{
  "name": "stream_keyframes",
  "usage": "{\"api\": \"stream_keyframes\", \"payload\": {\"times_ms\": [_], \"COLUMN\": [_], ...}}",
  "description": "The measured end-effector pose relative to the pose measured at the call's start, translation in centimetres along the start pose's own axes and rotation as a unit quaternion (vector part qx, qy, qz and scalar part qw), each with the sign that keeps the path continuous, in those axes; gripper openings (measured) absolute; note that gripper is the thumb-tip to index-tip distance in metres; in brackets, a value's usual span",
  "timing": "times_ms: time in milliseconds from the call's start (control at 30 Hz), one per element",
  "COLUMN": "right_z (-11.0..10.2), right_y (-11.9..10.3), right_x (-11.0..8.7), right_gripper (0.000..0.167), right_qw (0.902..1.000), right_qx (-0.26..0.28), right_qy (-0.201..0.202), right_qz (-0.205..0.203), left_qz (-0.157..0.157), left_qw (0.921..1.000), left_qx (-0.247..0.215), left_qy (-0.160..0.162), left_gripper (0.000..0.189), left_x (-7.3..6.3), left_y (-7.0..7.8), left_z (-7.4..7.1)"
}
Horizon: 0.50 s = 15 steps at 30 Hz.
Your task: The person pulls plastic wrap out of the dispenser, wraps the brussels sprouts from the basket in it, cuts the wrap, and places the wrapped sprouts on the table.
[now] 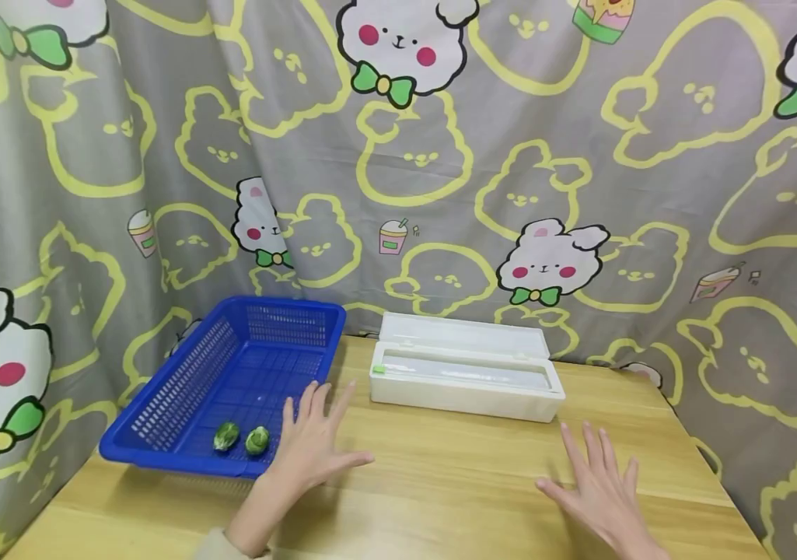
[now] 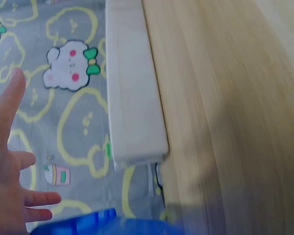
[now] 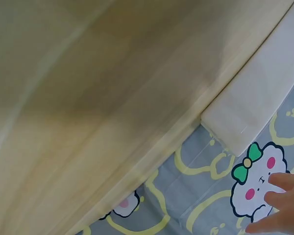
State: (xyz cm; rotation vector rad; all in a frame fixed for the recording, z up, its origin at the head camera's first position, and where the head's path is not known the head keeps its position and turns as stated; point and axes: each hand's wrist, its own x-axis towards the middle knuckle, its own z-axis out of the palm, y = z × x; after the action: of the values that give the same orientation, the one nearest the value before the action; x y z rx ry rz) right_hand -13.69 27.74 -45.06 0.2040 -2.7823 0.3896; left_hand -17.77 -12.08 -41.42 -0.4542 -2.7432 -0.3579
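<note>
My left hand [image 1: 309, 442] hovers with fingers spread by the near right corner of the blue plastic basket [image 1: 149, 460]. Two small green Brussels sprouts [image 1: 226, 436] lie on the basket floor close to its front wall. Over the right part of the table, my right hand [image 1: 602, 490] is also spread and holds nothing. Between and beyond the hands sits a long white box [image 1: 464, 400], its lid [image 1: 464, 334] raised, with a roll of clear film [image 1: 464, 372] apparently inside. The left wrist view shows the left hand [image 2: 5, 176] apart from the box.
A light wooden table [image 1: 440, 482] carries everything. Behind it and along both sides hangs a grey curtain [image 1: 433, 187] with cartoon bears and rabbits. The basket's back end and the box stand close to the curtain.
</note>
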Motion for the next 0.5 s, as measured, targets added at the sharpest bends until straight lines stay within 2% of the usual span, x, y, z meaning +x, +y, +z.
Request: {"api": "stream_keyframes", "payload": {"times_ms": [100, 200, 300, 367, 500], "right_z": [-0.2, -0.5, -0.7, -0.7, -0.2], "right_y": [0.0, 0.0, 0.3, 0.5, 1.2], "right_x": [0.5, 1.1, 2.0, 2.6, 4.4], "right_gripper": [0.089, 0.086, 0.081, 0.080, 0.081], "right_qw": [0.9999, 0.9997, 0.9989, 0.9977, 0.9938], "right_qx": [0.003, 0.011, 0.032, 0.050, 0.085], "right_qy": [-0.010, -0.017, -0.018, -0.022, -0.026], "right_qz": [0.008, 0.015, 0.028, 0.040, 0.065], "left_qz": [0.005, 0.001, -0.011, -0.022, -0.032], "left_qw": [0.9997, 0.9957, 0.9831, 0.9742, 0.9642], "left_qx": [-0.014, -0.074, -0.163, -0.205, -0.241], "left_qy": [0.019, 0.055, 0.083, 0.091, 0.105], "left_gripper": [0.094, 0.079, 0.062, 0.054, 0.048], "left_x": [0.8, 1.6, 2.7, 3.4, 4.9], "left_y": [1.0, 2.1, 3.2, 3.8, 4.3], "left_z": [0.4, 0.9, 1.5, 1.9, 2.8]}}
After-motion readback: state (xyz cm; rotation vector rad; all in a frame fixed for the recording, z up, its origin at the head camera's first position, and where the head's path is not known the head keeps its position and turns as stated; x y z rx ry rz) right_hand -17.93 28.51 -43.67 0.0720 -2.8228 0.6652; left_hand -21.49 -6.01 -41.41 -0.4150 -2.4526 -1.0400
